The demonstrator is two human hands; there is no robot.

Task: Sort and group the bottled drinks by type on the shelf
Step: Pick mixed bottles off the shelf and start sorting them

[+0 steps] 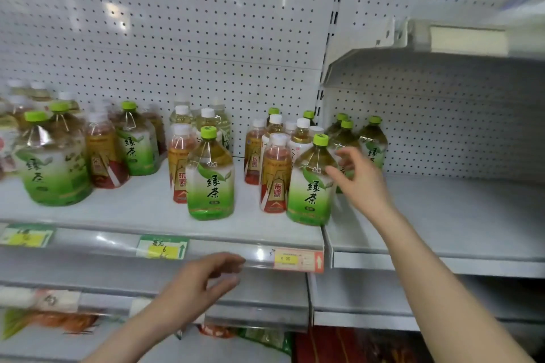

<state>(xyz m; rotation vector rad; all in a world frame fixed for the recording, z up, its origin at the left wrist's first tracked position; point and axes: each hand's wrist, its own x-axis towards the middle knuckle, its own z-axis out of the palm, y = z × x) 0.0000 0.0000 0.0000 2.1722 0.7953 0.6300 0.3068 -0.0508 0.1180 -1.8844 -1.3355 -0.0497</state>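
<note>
Nearest, the left hand [203, 280] hangs loosely curled and empty in front of the price rail [88, 240]. The right hand [358, 174], fingers spread and holding nothing, is just beside the front green tea bottle [311, 186], which is squat and clear with a lime cap and a green-white label and stands at the right front corner of the shelf [141, 200]. Ten lime caps show along the shelf, with four orange-labelled bottles [275, 174] among them; the paler ones behind are too blurred to count.

Clear glossy plastic bottles [211, 174], matt painted metal shelf [141, 203], perforated metal backboard [177, 23], paper price tags [162, 247]
</note>
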